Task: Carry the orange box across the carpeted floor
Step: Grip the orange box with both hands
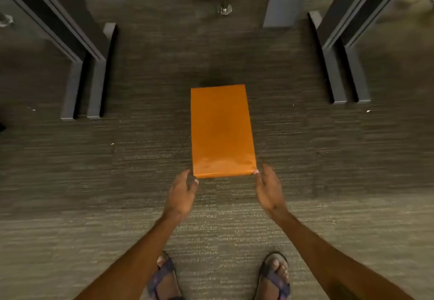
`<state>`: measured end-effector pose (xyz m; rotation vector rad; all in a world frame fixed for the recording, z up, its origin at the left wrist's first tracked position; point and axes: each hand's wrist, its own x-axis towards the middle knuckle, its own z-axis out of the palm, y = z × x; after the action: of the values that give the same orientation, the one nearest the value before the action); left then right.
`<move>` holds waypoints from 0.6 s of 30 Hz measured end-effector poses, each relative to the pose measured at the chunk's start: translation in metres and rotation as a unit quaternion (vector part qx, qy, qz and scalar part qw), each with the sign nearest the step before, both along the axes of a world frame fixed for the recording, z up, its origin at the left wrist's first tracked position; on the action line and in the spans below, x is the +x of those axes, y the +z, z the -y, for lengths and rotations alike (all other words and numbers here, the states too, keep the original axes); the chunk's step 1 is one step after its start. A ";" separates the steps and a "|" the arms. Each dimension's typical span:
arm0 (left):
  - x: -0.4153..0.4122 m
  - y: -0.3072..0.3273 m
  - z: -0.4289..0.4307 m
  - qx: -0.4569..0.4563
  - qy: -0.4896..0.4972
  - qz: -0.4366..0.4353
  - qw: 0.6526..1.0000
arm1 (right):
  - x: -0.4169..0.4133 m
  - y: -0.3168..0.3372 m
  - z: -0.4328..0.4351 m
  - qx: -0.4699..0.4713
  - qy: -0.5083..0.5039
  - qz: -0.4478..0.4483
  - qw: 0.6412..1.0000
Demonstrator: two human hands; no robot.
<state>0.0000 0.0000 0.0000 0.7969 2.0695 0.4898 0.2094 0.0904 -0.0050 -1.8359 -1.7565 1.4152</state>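
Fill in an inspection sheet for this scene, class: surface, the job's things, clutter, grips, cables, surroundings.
Surface: grey striped carpet, with a few small pale specks.
Job's things: orange box, long side pointing away from the person; whether it rests on the carpet or is lifted cannot be told.
Clutter: nothing seen beyond the specks.
Grips: left hand and right hand open, fingertips at the box's near corners, not closed around it.
Cables: nothing seen.
Surroundings: dark desk legs at left and right, a metal post base ahead, sandalled feet below.
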 end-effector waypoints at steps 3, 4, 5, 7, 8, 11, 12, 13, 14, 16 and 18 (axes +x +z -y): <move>0.002 -0.034 -0.012 0.009 0.021 -0.026 0.999 | 0.001 -0.042 -0.015 0.003 -0.001 0.019 1.000; 0.000 -0.043 -0.019 0.007 0.026 -0.025 0.999 | 0.002 -0.056 -0.021 -0.013 -0.009 0.016 1.000; 0.000 -0.055 -0.024 0.009 0.038 -0.022 0.999 | 0.002 -0.073 -0.028 -0.019 -0.019 0.012 1.000; -0.003 -0.078 -0.031 0.002 0.056 -0.016 0.998 | 0.003 -0.097 -0.039 -0.010 -0.020 0.031 0.999; -0.005 -0.089 -0.036 -0.006 0.067 -0.011 0.998 | 0.004 -0.107 -0.044 0.001 -0.010 0.052 0.999; -0.013 -0.122 -0.048 -0.038 0.093 -0.008 0.995 | 0.003 -0.134 -0.056 -0.012 -0.015 0.069 0.997; -0.014 -0.130 -0.052 -0.049 0.093 -0.013 0.994 | 0.000 -0.140 -0.059 -0.027 -0.027 0.062 0.997; -0.016 -0.139 -0.056 -0.059 0.088 -0.019 0.994 | -0.003 -0.149 -0.063 -0.041 -0.039 0.055 0.997; -0.018 -0.148 -0.059 -0.062 0.087 -0.021 0.994 | -0.007 -0.155 -0.067 -0.056 -0.048 0.055 0.996; -0.020 -0.161 -0.064 -0.056 0.091 -0.015 0.994 | -0.012 -0.171 -0.077 -0.080 -0.064 0.050 0.993; -0.022 -0.171 -0.067 -0.050 0.082 -0.004 0.995 | -0.016 -0.182 -0.083 -0.093 -0.076 0.011 0.993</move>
<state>-0.0217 0.0669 -0.1713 0.5751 2.1598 0.4672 0.1939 0.1738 -0.1874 -2.0360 -1.5015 1.5480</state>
